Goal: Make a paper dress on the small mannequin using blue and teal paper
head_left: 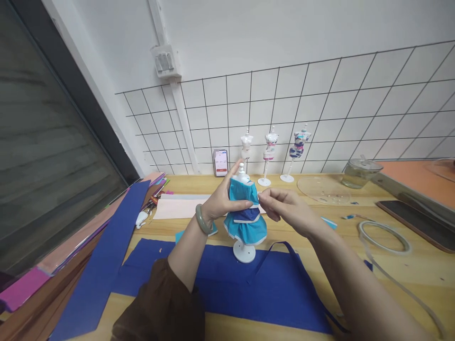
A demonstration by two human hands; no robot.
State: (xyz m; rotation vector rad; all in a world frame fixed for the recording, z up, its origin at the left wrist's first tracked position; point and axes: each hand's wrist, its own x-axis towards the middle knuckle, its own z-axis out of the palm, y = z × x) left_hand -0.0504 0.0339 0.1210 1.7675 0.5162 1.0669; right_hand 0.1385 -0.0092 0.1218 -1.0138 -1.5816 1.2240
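A small white dress form [244,251] stands upright on its round base in front of me, wearing a turquoise paper dress [245,230] with a dark blue waist band [245,215] and white edging. My left hand [224,195] wraps around its side, thumb across the front of the bodice and fingers behind the shoulder. At the bodice's right edge, my right hand [279,204] has thumb and forefinger pinched together against the turquoise paper. Beneath the base lies a large dark blue paper sheet [256,293], with a thin blue strip [289,248] curling over it.
Three more dress forms [270,147] and a phone with a timer [221,162] stand by the gridded wall. A tape roll [384,237], a dark phone [415,220] and a lidded glass cup [360,173] are at right. Folded papers [103,265] pile up at left.
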